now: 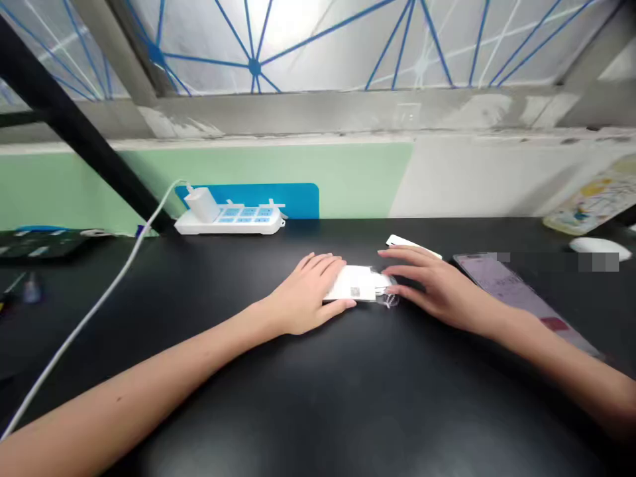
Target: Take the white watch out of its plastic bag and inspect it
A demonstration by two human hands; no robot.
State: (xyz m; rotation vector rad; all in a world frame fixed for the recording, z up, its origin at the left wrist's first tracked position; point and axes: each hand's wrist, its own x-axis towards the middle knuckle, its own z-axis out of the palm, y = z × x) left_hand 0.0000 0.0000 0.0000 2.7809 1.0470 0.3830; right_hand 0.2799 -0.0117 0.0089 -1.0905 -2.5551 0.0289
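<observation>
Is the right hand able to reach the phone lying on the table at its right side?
Probably yes. The right hand rests beside the phone on the black table, and nothing lies between them.

A black table (308,411) stands against a green and white wall (358,179) below bright blue-lined windows (298,40)

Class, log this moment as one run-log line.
left hand: flat on white packet | right hand: touching packet's other end | surface: black table | nearby: power strip
</observation>
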